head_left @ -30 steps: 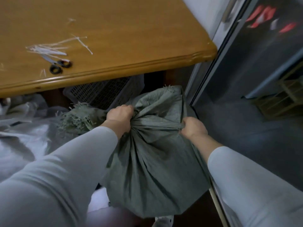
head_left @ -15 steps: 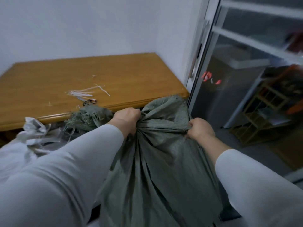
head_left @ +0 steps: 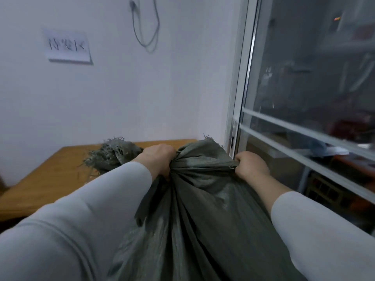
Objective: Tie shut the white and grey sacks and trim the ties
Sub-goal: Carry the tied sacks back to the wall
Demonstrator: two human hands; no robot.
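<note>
Both hands are gripping the grey sack (head_left: 203,209) at its gathered neck. The left hand (head_left: 160,159) is bunching cloth in a closed fist on the left of the neck. The right hand (head_left: 250,166) is clamping curled fingers on a taut fold at the right, and the cloth between them is stretching straight. The sack is hanging near and centre, in front of the table (head_left: 50,179), with its frayed mouth (head_left: 109,155) flopping out past the left hand.

Compared with a second ago, the sack is riding higher: its neck is now showing level with the table's far edge, where before it was sitting below the near edge. The view is tilting up too, so the sign (head_left: 68,46) and glass door (head_left: 304,118) are filling the frame, and the scissors and tie offcuts are no longer showing. Both grips are looking unchanged.

This is reading as a lift to settle the load and free more neck, not yet tying: no tie is showing round the neck. The white sack is out of view.
</note>
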